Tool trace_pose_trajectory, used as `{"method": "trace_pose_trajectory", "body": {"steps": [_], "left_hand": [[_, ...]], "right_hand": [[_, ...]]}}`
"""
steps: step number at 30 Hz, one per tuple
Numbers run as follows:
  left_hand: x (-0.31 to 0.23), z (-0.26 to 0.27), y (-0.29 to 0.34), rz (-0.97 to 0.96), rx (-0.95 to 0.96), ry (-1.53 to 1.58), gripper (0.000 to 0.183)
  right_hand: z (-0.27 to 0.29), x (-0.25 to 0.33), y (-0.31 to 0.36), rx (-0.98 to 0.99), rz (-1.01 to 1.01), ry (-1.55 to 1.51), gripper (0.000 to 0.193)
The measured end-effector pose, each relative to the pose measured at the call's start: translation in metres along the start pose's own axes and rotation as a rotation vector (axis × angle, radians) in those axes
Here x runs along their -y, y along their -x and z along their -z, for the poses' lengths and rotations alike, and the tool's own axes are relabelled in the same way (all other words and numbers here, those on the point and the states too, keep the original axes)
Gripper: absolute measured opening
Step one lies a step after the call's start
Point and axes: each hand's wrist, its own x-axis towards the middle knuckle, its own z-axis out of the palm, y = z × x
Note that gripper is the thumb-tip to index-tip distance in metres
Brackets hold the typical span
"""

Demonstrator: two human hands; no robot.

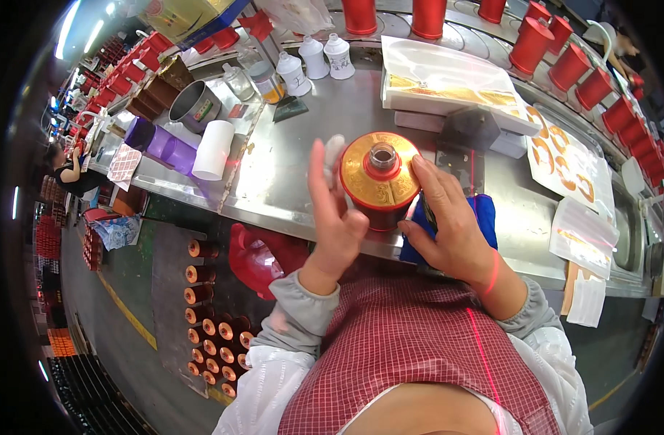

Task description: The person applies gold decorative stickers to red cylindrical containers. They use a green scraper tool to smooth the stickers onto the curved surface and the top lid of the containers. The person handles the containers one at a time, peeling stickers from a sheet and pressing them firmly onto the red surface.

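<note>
Fingers of the left hand (335,228) stand open beside the red-and-gold bottle (368,187) at the table's (288,163) near edge; the right hand's (455,230) lie against its side, grip unclear.

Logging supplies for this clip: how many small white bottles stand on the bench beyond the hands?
3: the left bottle, the middle bottle and the right bottle, clustered toward the back of the metal bench. Others may be hidden.
</note>
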Motion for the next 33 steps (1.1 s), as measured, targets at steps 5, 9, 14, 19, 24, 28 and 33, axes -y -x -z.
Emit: {"method": "trace_pose_trajectory", "body": {"steps": [5, 9, 14, 19, 24, 28, 33], "left_hand": [[0.009, 0.012, 0.019, -0.513, -0.012, -1.059, 0.058], [0.01, 0.0, 0.024, -0.633, 0.014, -1.154, 0.036], [-0.007, -0.013, 0.012, -0.761, 0.231, -1.116, 0.043], [0.005, 0.007, -0.006, -0.263, 0.128, -0.64, 0.105], [0.009, 0.002, -0.013, -0.245, 0.117, -0.659, 0.109], [0.012, 0.001, -0.012, -0.238, 0.082, -0.681, 0.111], [0.015, 0.005, -0.01, -0.202, 0.103, -0.645, 0.112]], "right_hand": [[0.003, 0.001, -0.001, 0.0, 0.018, -0.008, 0.08], [0.004, 0.001, -0.001, 0.014, 0.02, -0.022, 0.078], [0.019, -0.006, 0.002, 0.031, -0.002, -0.044, 0.072], [0.059, 0.007, -0.015, -0.023, 0.078, 0.048, 0.036], [0.052, 0.02, -0.062, 0.126, 0.6, 0.313, 0.019], [0.053, 0.017, -0.054, 0.226, 0.589, 0.202, 0.016], [0.054, 0.01, -0.039, 0.103, 0.293, -0.008, 0.016]]}}
